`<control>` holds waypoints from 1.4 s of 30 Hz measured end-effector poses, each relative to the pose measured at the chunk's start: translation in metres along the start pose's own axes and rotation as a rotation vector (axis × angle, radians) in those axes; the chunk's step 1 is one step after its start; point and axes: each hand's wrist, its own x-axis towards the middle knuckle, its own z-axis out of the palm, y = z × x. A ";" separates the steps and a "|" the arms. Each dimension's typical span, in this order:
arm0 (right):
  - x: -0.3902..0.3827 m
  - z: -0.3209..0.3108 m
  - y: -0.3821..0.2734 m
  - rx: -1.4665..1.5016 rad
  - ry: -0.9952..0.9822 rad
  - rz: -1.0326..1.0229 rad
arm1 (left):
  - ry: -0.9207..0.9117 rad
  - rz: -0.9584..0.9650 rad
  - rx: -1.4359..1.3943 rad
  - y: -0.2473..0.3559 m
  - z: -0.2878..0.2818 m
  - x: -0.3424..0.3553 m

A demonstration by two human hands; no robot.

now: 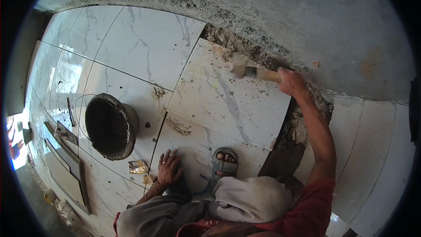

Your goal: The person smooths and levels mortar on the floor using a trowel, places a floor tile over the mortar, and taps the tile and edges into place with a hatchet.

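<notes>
My right hand (291, 82) is closed around the wooden handle of a hammer (263, 74). Its pale grey head is blurred and lies over the far part of a white marbled tile (221, 90) strewn with crumbs of mortar. That tile borders a strip of rough broken mortar (302, 125) along its right side and far edge. Lower down, my left hand (169, 170) has its fingers stretched out, palm down, beside my bent leg, holding nothing. Whether it presses on the floor tile beneath is hard to tell.
Left of my left hand stands a dark mortar-stained bucket (131, 127) with a wire handle. A crumpled gold wrapper (138, 167) lies nearby. Cut tile pieces (66, 166) and a trowel-like tool (66, 133) sit further left. A bare cement wall (315, 26) bounds the far side.
</notes>
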 end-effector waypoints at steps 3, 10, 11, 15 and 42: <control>0.017 0.002 0.009 0.053 0.088 -0.232 | 0.010 0.029 0.011 0.002 -0.003 0.005; 0.020 -0.002 -0.013 -0.018 -0.077 0.137 | 0.014 -0.004 0.004 -0.004 0.000 0.001; 0.012 -0.011 -0.020 0.058 -0.066 0.030 | 0.022 -0.009 -0.008 0.000 -0.002 0.002; 0.022 0.002 0.020 0.036 0.008 -0.192 | 0.003 0.023 -0.008 -0.001 0.000 0.004; 0.021 0.003 0.018 0.036 -0.095 0.126 | -0.004 -0.010 0.007 -0.004 0.000 0.002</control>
